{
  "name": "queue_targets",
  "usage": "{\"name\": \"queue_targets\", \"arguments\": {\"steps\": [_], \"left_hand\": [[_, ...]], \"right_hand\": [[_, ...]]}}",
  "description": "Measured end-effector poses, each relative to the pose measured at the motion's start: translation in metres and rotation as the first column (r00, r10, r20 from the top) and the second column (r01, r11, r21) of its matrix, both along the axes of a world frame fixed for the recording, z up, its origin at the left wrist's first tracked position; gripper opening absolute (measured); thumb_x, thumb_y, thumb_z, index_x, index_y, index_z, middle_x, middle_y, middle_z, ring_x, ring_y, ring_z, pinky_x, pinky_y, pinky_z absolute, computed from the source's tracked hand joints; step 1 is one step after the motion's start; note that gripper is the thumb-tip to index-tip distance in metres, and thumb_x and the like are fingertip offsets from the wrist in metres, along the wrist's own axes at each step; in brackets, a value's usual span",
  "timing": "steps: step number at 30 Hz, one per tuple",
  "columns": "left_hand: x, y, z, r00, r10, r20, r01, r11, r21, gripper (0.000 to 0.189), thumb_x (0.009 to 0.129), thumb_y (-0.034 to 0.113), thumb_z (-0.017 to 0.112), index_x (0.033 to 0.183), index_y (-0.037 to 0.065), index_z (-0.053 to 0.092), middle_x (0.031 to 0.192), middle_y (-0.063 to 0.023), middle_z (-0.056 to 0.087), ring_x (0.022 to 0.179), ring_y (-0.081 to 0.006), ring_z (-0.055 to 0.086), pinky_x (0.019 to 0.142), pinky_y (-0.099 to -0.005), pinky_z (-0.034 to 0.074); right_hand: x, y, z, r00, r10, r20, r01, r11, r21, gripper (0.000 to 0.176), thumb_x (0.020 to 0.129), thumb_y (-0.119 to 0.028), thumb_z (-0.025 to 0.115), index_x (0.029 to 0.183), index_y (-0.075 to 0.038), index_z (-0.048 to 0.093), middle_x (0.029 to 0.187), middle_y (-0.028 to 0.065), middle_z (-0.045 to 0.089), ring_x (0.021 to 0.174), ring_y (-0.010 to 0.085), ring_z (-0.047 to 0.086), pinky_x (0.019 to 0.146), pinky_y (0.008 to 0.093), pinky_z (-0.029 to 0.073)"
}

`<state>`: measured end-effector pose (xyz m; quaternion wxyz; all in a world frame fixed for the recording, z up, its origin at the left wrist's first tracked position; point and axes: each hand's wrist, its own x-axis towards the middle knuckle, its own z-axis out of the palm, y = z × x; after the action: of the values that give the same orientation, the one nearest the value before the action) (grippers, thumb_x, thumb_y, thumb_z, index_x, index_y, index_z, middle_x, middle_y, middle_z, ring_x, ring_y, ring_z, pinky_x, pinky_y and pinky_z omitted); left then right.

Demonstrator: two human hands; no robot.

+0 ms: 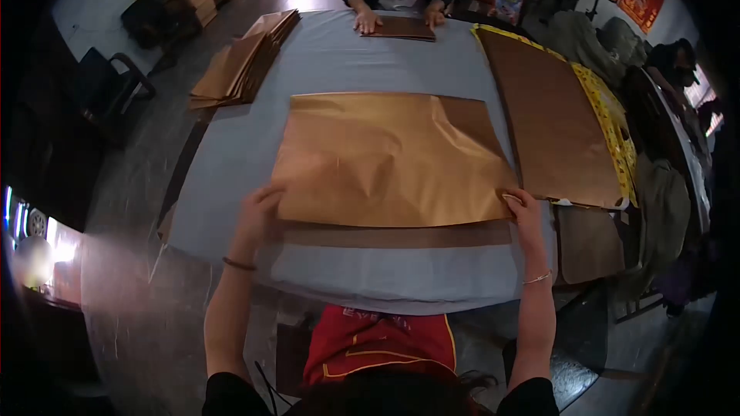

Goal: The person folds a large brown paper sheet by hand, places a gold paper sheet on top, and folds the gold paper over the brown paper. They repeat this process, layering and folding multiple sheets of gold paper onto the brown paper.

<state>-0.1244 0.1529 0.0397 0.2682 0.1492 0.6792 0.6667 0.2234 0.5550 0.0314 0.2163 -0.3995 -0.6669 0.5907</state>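
Left fingers (270,192): closed on brown sheet (385,158), near-left corner | Right fingers (516,199): closed on its near-right corner | Sheet: mid-bench (231,154) — creased, brown layer showing beneath | Right: broad brown stack (555,115) | Far left: folded bundle (247,62) | Far edge: another person's hands (368,21) — on folded brown piece (401,28)

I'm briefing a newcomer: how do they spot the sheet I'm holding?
Find the cloth-covered table, then its near side. There the left hand and right hand grip a wide golden-brown sheet by its near corners. Its glossy, creased face sets it apart from the duller brown stack to its right.
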Motion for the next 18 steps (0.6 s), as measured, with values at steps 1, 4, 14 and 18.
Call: {"name": "queue_targets", "arguments": {"steps": [1,4,14,18], "left_hand": [[0.001,0.0,0.0,1.0,0.013,0.008,-0.013,1.0,-0.001,0.028,0.091,0.011,0.055,0.114,-0.004,0.059,0.11,-0.0086,0.06,0.099,-0.0182,0.058,0.088,-0.0296,0.047],[0.003,-0.002,0.0,0.999,0.008,0.037,-0.006,0.998,-0.063,0.029,0.092,0.01,0.053,0.118,-0.003,0.056,0.11,-0.0089,0.06,0.099,-0.0183,0.058,0.087,-0.0298,0.048],[0.014,-0.013,-0.004,0.998,0.042,0.045,-0.039,0.998,-0.053,0.042,0.092,0.01,0.053,0.131,0.001,0.042,0.102,-0.0053,0.059,0.087,-0.0129,0.058,0.074,-0.0275,0.05],[0.021,-0.014,0.002,0.996,0.064,-0.06,-0.074,0.98,-0.183,0.051,0.09,0.01,0.056,0.136,0.0,0.036,0.082,-0.0012,0.055,0.071,-0.0088,0.052,0.062,-0.0246,0.045]], "right_hand": [[0.001,-0.002,-0.004,0.998,-0.041,-0.049,0.04,0.999,-0.02,0.03,0.089,-0.016,0.058,0.115,0.0,0.059,0.101,0.0054,0.062,0.088,0.011,0.056,0.075,0.0247,0.045],[-0.002,-0.021,0.004,0.998,-0.058,0.003,0.058,0.998,-0.038,0.03,0.092,-0.019,0.055,0.115,-0.001,0.06,0.1,0.0026,0.062,0.085,0.0111,0.056,0.073,0.0248,0.045],[0.011,-0.01,-0.032,0.997,-0.062,-0.04,0.06,0.998,-0.033,0.028,0.094,-0.016,0.052,0.118,-0.004,0.058,0.112,0.0034,0.058,0.105,0.0133,0.054,0.083,0.0255,0.044],[0.011,-0.004,-0.037,0.99,-0.079,-0.118,0.068,0.993,-0.091,0.028,0.094,-0.014,0.053,0.118,0.0,0.057,0.111,0.0042,0.058,0.104,0.0138,0.054,0.089,0.0253,0.042]]}}
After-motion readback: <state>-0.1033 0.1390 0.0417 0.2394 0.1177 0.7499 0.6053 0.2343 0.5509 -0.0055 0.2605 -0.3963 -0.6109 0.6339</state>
